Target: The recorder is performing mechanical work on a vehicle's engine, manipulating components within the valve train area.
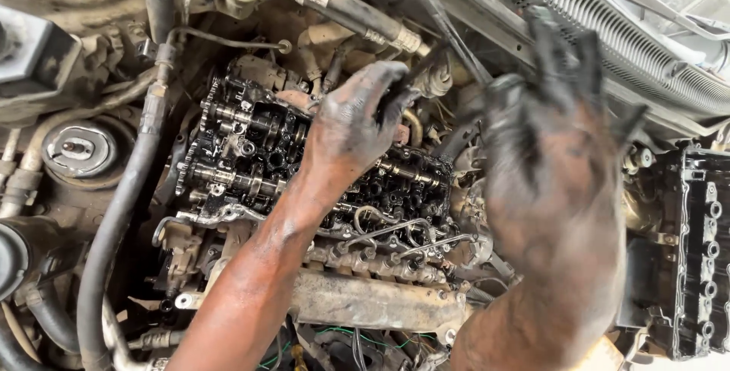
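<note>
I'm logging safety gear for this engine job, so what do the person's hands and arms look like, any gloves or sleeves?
No gloves or sleeves show. Both forearms are bare and streaked with grime. The left hand and right hand are coated in black grease, thickest on the fingers. No watch or rings visible.

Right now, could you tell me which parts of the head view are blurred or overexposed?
In the head view, the right hand is smeared by motion blur, fingers indistinct; the left hand and the exposed engine top are fairly sharp; daylight washes out the top right corner beyond the ribbed hose.
</note>
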